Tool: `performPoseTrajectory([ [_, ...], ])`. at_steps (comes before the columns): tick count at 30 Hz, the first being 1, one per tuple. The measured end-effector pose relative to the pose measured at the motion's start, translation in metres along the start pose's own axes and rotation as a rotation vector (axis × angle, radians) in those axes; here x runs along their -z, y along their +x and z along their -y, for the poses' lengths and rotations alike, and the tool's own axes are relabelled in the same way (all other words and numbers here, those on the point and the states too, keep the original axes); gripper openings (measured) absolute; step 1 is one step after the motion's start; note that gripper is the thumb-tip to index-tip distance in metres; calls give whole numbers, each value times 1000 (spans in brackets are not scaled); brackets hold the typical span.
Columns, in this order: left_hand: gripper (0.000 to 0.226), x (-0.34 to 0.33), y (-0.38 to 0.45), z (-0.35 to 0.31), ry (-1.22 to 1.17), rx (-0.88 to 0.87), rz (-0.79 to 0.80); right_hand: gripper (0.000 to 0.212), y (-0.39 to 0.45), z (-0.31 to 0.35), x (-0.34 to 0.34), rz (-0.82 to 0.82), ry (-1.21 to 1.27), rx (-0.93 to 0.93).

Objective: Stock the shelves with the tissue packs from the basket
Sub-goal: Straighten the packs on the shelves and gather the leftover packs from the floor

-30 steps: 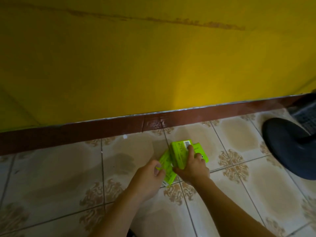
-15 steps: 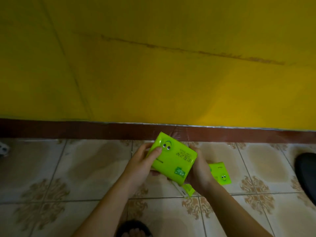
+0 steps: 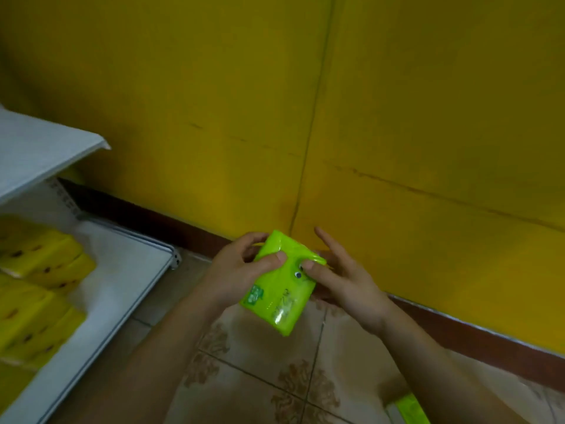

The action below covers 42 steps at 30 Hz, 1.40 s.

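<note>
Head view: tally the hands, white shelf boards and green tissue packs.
Hands: 2, left hand and right hand
White shelf boards: 2, upper board and lower board
Green tissue packs: 2, held pack and bottom-edge pack; others possibly hidden
Total: 6

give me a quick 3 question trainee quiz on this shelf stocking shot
1. True or false: both hands grip the green tissue pack.
2. Where is the white shelf with yellow packs? A) left of the hands B) right of the hands C) behind the wall
3. What lies on the floor at the bottom right edge?

Key:
1. True: the left hand and the right hand both hold it.
2. A
3. Another green pack.
</note>
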<state>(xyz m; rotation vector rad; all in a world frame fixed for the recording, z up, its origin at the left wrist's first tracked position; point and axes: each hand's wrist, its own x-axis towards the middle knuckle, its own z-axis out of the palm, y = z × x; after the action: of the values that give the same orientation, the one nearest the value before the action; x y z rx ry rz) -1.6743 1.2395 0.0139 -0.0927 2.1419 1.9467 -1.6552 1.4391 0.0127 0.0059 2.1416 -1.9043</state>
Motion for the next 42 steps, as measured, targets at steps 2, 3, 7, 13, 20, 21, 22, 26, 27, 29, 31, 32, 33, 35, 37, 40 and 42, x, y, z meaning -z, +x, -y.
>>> performPoseTrajectory([
  [2,57,33,-11,-20,7,-10,2,51,17,25,-28,45,-29,65],
  [3,54,50,-17,-30,14,-8,-9,42,24,36,-43,37,-14,104],
  [7,49,114,-39,-60,-8,98,-117,17,47,76,-96,10,88,190],
  [13,48,176,-49,-106,-135,-27,-639,62,89,132,-144,267,-346,654],
  [20,41,225,-57,-154,-155,82,-804,65,132,186,-202,275,-764,1316],
  [21,47,229,-60,-160,-117,86,-826,63,139,191,-209,269,-753,1357],
  [22,53,232,-64,-167,22,89,-876,62,148,196,-215,258,-741,1391],
  [26,47,258,-87,-180,1017,11,-1302,66,183,215,-247,218,-726,1394],
  [27,44,272,-94,-177,1146,44,-1333,67,192,219,-259,228,-736,1384],
  [29,53,298,-107,-166,1292,342,-1175,67,209,225,-287,259,-767,1366],
  [31,66,316,-116,-148,1322,609,-950,64,223,225,-314,300,-825,1361],
  [32,69,321,-120,-140,1325,648,-893,62,229,223,-327,315,-859,1359],
  [33,69,323,-121,-135,1340,648,-874,61,233,219,-340,326,-897,1355],
  [35,66,322,-121,-127,1388,614,-884,62,240,207,-365,349,-987,1328],
  [37,64,321,-120,-125,1417,619,-899,62,246,197,-389,349,-1058,1308],
  [40,64,321,-122,-123,1421,609,-903,62,251,186,-417,331,-1091,1275],
  [42,70,322,-123,-121,1424,600,-907,63,253,176,-430,394,-1075,1245],
])
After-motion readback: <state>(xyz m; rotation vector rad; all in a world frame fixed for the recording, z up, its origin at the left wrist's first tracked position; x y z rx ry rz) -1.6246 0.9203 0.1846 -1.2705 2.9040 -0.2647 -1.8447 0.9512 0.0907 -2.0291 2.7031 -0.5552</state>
